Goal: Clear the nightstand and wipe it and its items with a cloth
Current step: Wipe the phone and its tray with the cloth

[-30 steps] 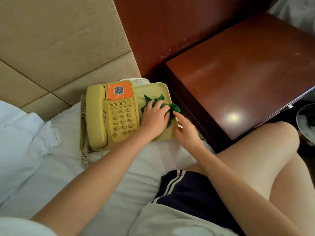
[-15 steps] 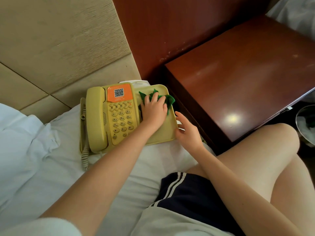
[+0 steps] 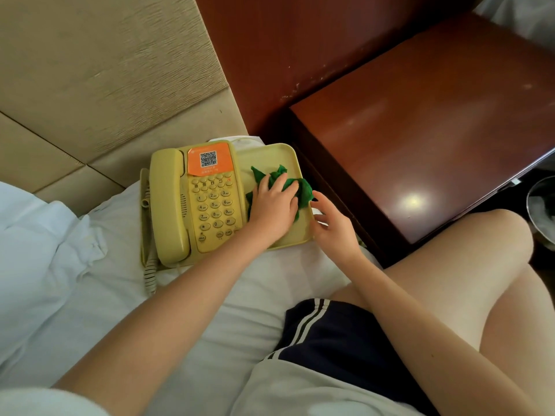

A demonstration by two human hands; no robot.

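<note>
Green cloth (image 3: 304,192): crumpled on the bare right half of the yellow tray (image 3: 270,154), directly under my left hand (image 3: 271,207). Its folds show beyond my fingertips and to either side of my knuckles.

Left hand: palm down, fingers slightly spread and nearly straight, pressing the cloth flat against the tray floor. Nothing is pinched.

Right hand (image 3: 333,226): just to the right of the left hand, at the tray's right rim. Its fingers are spread and loosely bent, and it holds nothing. I cannot tell whether its fingertips touch the rim.

Telephone (image 3: 214,205): immediately to the left of my left hand, on the same tray, keypad facing up. An orange sticker (image 3: 209,160) with a square code sits above the keys. The handset (image 3: 168,202) lies in its cradle on the side far from my hand, and the coiled cord (image 3: 149,273) hangs off the tray's near left corner.

White bedding (image 3: 216,295): under the tray and under both my forearms.

Nightstand (image 3: 420,145): beyond my right hand, to the right. Its dark red-brown top is glossy, with a bright reflection near the front edge.

Padded beige headboard (image 3: 90,70): far beyond my left hand. A waste bin (image 3: 543,205) stands at the far right, past my bare knee (image 3: 480,235).
</note>
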